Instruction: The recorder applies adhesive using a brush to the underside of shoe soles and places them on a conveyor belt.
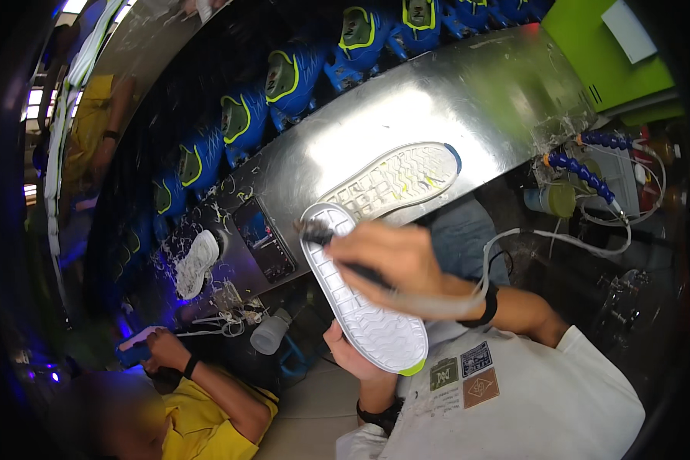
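Left hand (350, 359) grips a white shoe sole (360, 295) from beneath, near its heel end, tread side up; fingers mostly hidden under it. Sole held in the air in front of the person's chest, just below the edge of the steel table (468, 92). Right hand (387, 257) closed around a dark brush (326, 234), bristle end touching the sole's toe. A second sole (399, 180) lies flat on the table, just beyond the held one. Blue and yellow shoes (291, 77) line up behind the table. At lower left, another person in a yellow shirt (195, 418).
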The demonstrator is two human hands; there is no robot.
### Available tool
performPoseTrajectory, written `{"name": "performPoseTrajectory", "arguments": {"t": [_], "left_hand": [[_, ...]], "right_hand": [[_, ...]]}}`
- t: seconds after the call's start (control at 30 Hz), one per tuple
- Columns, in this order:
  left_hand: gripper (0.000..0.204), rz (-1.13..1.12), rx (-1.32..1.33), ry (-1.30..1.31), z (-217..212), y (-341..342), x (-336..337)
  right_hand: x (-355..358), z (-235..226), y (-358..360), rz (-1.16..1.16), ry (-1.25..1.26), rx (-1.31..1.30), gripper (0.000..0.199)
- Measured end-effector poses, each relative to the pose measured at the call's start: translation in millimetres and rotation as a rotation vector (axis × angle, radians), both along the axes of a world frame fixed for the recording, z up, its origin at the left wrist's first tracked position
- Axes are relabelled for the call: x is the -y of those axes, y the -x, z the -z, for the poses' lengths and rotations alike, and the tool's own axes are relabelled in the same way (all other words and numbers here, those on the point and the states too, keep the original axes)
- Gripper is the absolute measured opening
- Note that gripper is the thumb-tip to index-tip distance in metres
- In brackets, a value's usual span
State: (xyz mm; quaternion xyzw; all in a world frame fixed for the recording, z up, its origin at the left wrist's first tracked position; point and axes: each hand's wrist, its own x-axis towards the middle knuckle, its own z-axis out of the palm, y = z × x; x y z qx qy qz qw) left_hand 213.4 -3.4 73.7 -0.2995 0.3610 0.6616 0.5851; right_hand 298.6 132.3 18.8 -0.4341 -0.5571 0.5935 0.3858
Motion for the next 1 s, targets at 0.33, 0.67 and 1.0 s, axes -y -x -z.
{"name": "performPoseTrajectory", "arguments": {"t": [0.33, 0.67, 1.0], "left_hand": [[0.074, -0.008, -0.167, 0.138, 5, -15, -10], [0.084, 0.244, 0.238, -0.191, 34, -19, -25], [0.089, 0.307, 0.273, -0.091, 20, -19, -64]], "right_hand": [[15, -16, -36, -0.065, 0.118, -0.062, 0.024], [44, -39, -81, -0.226, 0.192, -0.316, 0.032], [7, -31, -135, -0.435, 0.234, -0.44, 0.018]]}}
